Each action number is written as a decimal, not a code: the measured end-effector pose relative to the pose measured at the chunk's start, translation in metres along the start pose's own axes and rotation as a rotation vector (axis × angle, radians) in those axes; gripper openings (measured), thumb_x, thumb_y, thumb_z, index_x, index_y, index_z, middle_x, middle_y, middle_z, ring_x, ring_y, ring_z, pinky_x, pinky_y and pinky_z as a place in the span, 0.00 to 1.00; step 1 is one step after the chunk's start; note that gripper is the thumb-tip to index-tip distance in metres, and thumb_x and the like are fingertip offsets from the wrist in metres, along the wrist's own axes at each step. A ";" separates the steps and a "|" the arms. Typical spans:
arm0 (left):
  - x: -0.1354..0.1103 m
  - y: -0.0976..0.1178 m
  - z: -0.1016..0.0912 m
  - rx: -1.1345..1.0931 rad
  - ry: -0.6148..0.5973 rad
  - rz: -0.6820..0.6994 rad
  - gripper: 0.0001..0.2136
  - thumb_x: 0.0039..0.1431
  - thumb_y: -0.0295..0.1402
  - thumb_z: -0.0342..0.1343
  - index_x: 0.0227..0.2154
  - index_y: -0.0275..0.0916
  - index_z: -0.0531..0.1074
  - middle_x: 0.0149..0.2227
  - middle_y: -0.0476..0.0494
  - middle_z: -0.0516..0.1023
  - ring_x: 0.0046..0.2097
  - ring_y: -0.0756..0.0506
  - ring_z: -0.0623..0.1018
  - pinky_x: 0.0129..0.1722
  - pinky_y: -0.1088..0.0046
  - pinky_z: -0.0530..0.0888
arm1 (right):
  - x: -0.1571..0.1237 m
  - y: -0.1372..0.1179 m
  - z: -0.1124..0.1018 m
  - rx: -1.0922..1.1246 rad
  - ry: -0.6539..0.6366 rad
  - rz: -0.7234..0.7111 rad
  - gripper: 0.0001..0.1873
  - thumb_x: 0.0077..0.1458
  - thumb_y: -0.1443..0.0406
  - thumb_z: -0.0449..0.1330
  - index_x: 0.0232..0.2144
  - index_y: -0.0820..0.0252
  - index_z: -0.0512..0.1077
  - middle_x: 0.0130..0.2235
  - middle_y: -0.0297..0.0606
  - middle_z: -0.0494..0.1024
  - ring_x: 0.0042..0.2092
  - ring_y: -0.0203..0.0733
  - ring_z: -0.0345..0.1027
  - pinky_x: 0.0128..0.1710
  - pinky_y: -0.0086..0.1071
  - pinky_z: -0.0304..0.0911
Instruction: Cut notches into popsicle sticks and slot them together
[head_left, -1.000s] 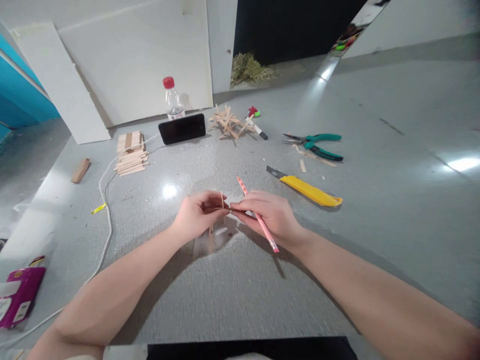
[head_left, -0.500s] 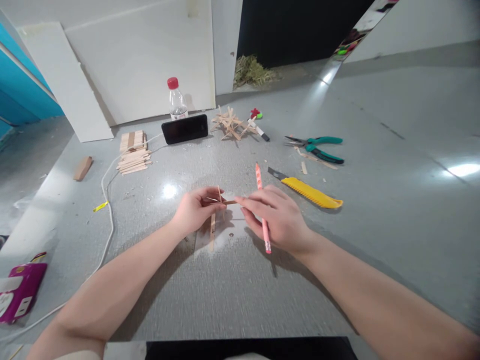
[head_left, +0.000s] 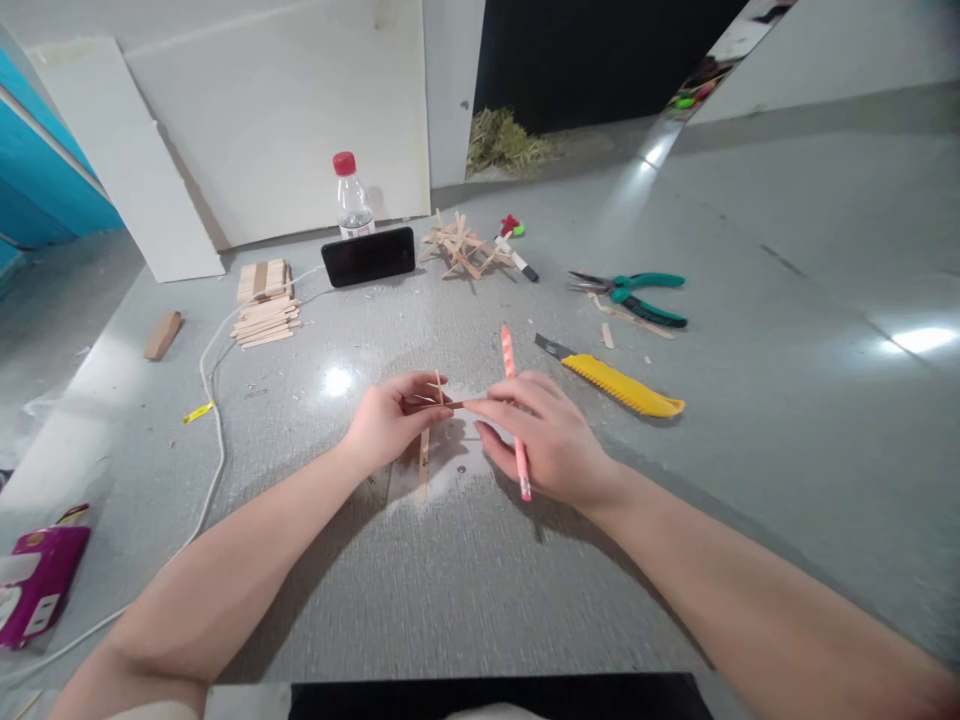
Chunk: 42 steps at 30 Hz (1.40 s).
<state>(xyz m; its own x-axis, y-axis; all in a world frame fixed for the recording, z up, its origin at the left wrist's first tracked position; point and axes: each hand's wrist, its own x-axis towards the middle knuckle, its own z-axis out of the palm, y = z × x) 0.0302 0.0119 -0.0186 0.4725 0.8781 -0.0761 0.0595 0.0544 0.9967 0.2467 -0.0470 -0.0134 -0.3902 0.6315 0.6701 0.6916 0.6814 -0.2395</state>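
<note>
My left hand (head_left: 384, 418) pinches thin wooden craft sticks between thumb and fingers. One craft stick (head_left: 456, 405) points sideways toward the right hand, and a thin upright stick (head_left: 439, 384) crosses it. My right hand (head_left: 561, 435) has a pink pencil (head_left: 523, 468) tucked in its grip, point away from me. Its index fingertip reaches the free end of the sideways stick; whether it presses on it I cannot tell. Below the left hand, another craft stick (head_left: 424, 465) with dark marks extends toward me, its upper end hidden by the hand.
Right of my hands lie a yellow utility knife (head_left: 622, 385), blade out, and green-handled pliers (head_left: 649, 298). Farther back are a stick structure (head_left: 461, 245), a marker (head_left: 525, 265), a propped phone (head_left: 367, 257) and a bottle (head_left: 354, 205). Stacked sticks (head_left: 266, 318) and a white cable (head_left: 222, 445) lie left.
My right hand and the pencil have shifted slightly left, nearer my left hand. The left hand keeps its pinch on the sticks in almost the same place.
</note>
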 end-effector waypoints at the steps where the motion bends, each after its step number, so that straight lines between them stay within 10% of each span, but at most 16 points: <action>1: 0.000 0.000 0.000 0.000 -0.009 -0.002 0.19 0.53 0.34 0.69 0.47 0.37 0.76 0.39 0.43 0.82 0.43 0.45 0.84 0.50 0.62 0.80 | 0.000 0.002 0.000 -0.001 0.004 0.040 0.14 0.60 0.70 0.60 0.49 0.57 0.74 0.39 0.43 0.77 0.39 0.46 0.68 0.42 0.42 0.68; 42: 0.004 0.007 -0.005 0.128 0.053 -0.089 0.16 0.53 0.33 0.68 0.46 0.37 0.80 0.38 0.42 0.84 0.36 0.47 0.82 0.46 0.62 0.81 | 0.000 0.023 0.001 0.106 -0.058 0.055 0.12 0.67 0.68 0.57 0.48 0.58 0.79 0.35 0.41 0.83 0.34 0.42 0.75 0.34 0.36 0.70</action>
<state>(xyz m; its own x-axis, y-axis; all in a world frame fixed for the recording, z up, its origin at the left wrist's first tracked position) 0.0276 0.0181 -0.0120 0.4136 0.8964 -0.1592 0.2126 0.0749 0.9743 0.2621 -0.0310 -0.0195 -0.3899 0.6870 0.6132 0.6459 0.6786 -0.3496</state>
